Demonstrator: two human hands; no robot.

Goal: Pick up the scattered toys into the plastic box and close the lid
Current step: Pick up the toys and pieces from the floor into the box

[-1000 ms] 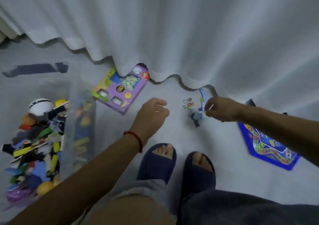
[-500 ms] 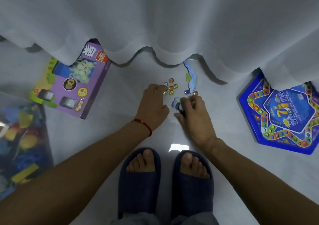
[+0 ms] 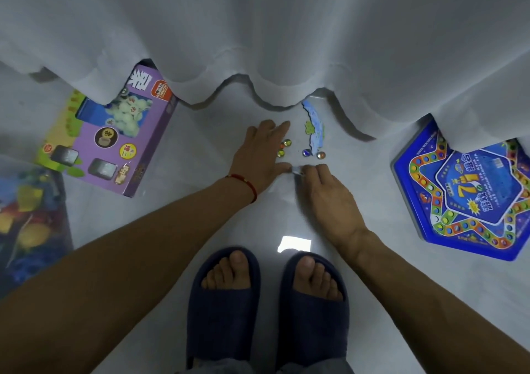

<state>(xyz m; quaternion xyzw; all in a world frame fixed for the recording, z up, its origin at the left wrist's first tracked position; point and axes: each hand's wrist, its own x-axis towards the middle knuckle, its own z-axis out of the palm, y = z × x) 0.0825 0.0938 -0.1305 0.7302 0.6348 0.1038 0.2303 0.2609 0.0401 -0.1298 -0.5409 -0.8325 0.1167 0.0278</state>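
Note:
Several glass marbles (image 3: 312,153) lie on the white floor just in front of the curtain, beside a curved blue puzzle piece (image 3: 315,127). My left hand (image 3: 259,155) lies flat on the floor with fingers straight, touching the marbles at its right side. My right hand (image 3: 327,193) has its fingers curled and pinches a small grey-blue toy (image 3: 296,170) at the fingertips, close to my left thumb. The clear plastic box (image 3: 31,224), full of colourful toys, shows at the left edge. No lid is in view.
A purple game box (image 3: 114,141) lies at the left, partly under the white curtain (image 3: 258,35). A blue star-shaped game board (image 3: 470,198) lies at the right. My feet in dark blue slippers (image 3: 266,307) stand below the hands.
The view has dropped closer to the floor. My left hand has spread flat beside the marbles. My right hand has shifted slightly toward me, pinching the small toy.

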